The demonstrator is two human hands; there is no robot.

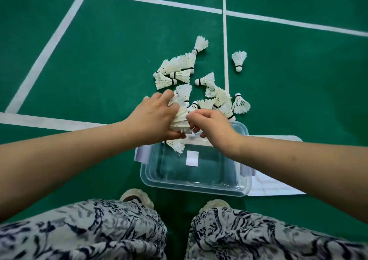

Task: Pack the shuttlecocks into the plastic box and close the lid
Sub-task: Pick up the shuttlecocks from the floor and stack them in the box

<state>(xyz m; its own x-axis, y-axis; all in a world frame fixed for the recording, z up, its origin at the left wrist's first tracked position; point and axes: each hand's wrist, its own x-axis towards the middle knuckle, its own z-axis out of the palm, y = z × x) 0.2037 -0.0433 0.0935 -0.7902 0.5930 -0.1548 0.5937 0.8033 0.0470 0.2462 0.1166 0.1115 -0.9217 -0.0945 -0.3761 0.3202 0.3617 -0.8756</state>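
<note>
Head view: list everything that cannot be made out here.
Head view only:
- The stack of shuttlecocks: count hidden; left hand and right hand grip round it.
- The plastic box: far rim covered by both hands.
- The white sheet beside box: partly under box and forearm; lid or not, unclear.

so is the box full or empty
Nearly empty: in the plastic box the clear bottom shows, only one shuttlecock at its far rim; left hand and right hand grip a stack.
</note>
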